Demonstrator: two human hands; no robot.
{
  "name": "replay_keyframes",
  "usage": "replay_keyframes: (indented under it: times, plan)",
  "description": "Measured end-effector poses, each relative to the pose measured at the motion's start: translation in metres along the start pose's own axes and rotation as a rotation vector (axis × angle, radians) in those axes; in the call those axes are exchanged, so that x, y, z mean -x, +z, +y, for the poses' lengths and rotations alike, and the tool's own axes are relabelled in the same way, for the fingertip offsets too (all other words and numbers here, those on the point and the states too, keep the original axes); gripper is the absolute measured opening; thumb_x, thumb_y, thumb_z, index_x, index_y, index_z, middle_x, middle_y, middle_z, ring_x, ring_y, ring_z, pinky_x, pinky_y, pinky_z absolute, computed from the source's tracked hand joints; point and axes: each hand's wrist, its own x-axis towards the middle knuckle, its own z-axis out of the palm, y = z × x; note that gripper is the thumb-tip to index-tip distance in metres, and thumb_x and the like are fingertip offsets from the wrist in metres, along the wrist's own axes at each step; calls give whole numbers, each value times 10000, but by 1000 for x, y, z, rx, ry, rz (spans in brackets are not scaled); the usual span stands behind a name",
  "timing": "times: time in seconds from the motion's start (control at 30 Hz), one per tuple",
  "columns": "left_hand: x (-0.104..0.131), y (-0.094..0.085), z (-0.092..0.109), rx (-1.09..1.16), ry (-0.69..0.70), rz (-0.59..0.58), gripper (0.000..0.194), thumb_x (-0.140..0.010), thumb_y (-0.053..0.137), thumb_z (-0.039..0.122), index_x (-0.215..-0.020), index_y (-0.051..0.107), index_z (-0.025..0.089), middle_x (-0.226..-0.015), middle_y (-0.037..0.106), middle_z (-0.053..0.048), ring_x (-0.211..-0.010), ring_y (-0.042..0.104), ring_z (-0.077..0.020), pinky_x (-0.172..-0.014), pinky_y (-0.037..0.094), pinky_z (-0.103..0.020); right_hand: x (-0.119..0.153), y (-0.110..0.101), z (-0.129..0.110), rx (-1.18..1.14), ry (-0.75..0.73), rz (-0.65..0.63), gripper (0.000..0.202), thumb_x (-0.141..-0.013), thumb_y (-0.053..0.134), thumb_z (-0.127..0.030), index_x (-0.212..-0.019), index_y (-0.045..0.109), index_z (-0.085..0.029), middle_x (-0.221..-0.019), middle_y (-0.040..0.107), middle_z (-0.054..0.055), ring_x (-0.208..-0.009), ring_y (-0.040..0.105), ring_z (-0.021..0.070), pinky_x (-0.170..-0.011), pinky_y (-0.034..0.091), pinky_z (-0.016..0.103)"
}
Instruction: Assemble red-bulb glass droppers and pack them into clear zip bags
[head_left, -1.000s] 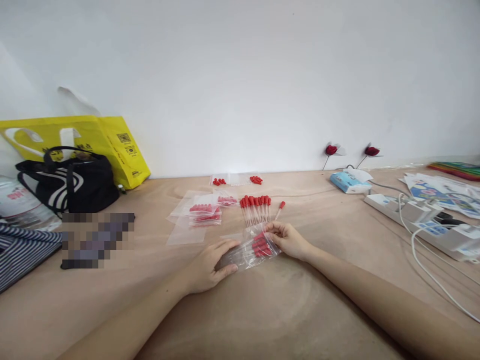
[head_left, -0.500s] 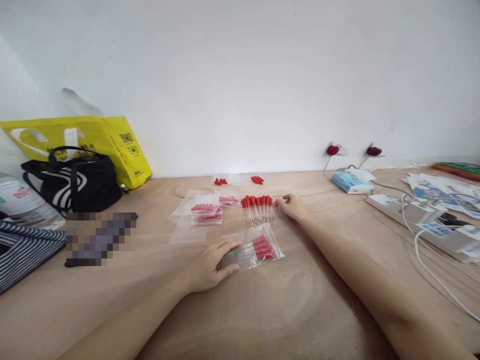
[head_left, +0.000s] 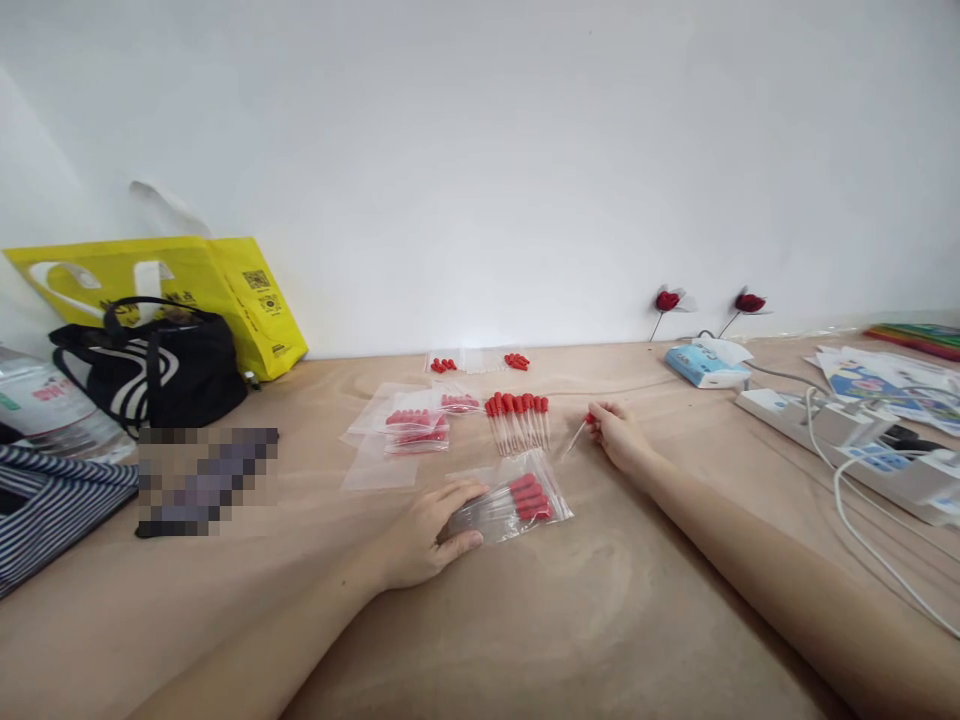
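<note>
My left hand (head_left: 433,535) grips the near-left end of a clear zip-lock bag (head_left: 556,505), thumb below and fingers above. Inside the bag lie several glass droppers with red rubber bulbs (head_left: 531,497). Farther right, my right hand (head_left: 616,435) pinches a single dropper (head_left: 576,437) by its red bulb, with its thin glass tip pointing down-left. Between the hands and beyond the bag, a row of loose droppers (head_left: 517,420) lies side by side, bulbs toward the wall. Left of that row are stacked zip bags with red-bulbed contents (head_left: 417,430).
Two groups of red bulbs (head_left: 442,365) lie near the wall. A yellow bag (head_left: 262,310), a black bag (head_left: 195,370) and a pixelated dark object (head_left: 206,485) stand left. To the right are a tissue pack (head_left: 705,367), a power strip (head_left: 787,408), cables and papers (head_left: 892,385).
My right hand has drawn one dropper away from the right end of the row, moving right and slightly nearer. My left hand stays on the bag. The view has shifted slightly.
</note>
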Motion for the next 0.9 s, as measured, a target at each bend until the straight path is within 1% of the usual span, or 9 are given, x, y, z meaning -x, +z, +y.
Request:
replay_keyframes:
  times: [0.1, 0.23, 0.3, 0.37, 0.47, 0.6, 0.73, 0.83, 0.9]
  plan:
    - [0, 0, 1, -1, -11, -14, 442, -820, 449, 370, -1235, 381, 235, -1268, 454, -60, -1165, 409, -211, -969, 347, -378, 21, -5, 2, -139, -8, -7, 252, -666, 538, -423, -719, 406, -214, -580, 531, -40, -477, 503, 86, -468, 409, 205]
    - [0, -1, 2, -1, -35, -16, 450, -819, 447, 372, -1241, 377, 231, -1273, 448, -64, -1159, 415, -215, -968, 349, -382, 42, 5, 0, -272, -12, -45, 366, -601, 614, -470, -751, 393, -220, -579, 549, -54, -502, 535, 94, -500, 442, 221]
    - [0, -1, 2, -3, -38, -7, 460, -815, 451, 375, -1245, 373, 231, -1292, 425, -67, -1169, 403, -220, -973, 343, -386, 52, 12, -2, -355, 1, -120, 416, -569, 660, -467, -769, 394, -218, -589, 565, -60, -519, 550, 93, -530, 454, 225]
    - [0, -1, 2, 1, -28, 11, 471, -812, 457, 384, -1251, 367, 238, -1311, 401, -67, -1180, 389, -227, -980, 334, -393, 62, 18, -5, -396, 17, -251, 431, -561, 685, -459, -775, 406, -209, -613, 587, -54, -550, 565, 89, -569, 458, 225]
    - [0, -1, 1, 22, -7, 19, 475, -815, 456, 393, -1256, 359, 247, -1308, 403, -62, -1175, 393, -225, -983, 330, -395, 74, 23, -8, -326, 11, -450, 404, -581, 684, -460, -758, 437, -193, -571, 574, -57, -506, 536, 72, -529, 430, 203]
    - [-1, 0, -1, 39, -2, 9, 472, -815, 461, 380, -1255, 359, 241, -1297, 416, -67, -1171, 395, -223, -981, 331, -396, 79, 26, -11, -192, 7, -609, 409, -592, 659, -500, -778, 467, -191, -490, 512, -86, -351, 407, 46, -368, 314, 177]
    - [-1, 1, -2, 48, 11, 14, 467, -817, 459, 373, -1253, 362, 238, -1298, 416, -69, -1166, 400, -222, -978, 335, -388, 76, 27, -12, -139, 52, -742, 438, -599, 638, -513, -856, 513, -181, -595, 579, -43, -405, 464, 58, -375, 322, 173]
    - [-1, -1, 0, 21, -2, 3, 467, -815, 458, 379, -1250, 363, 238, -1296, 420, -68, -1167, 400, -223, -977, 335, -392, 73, 29, -12, -89, 21, -764, 385, -630, 618, -486, -838, 537, -172, -560, 567, -48, -370, 423, 43, -358, 309, 164]
    - [-2, -2, 2, 6, -10, -3, 464, -813, 459, 371, -1246, 367, 232, -1292, 424, -71, -1164, 403, -225, -974, 338, -393, 72, 31, -10, -56, -3, -692, 332, -639, 622, -445, -807, 530, -174, -559, 567, -48, -376, 435, 48, -357, 322, 163]
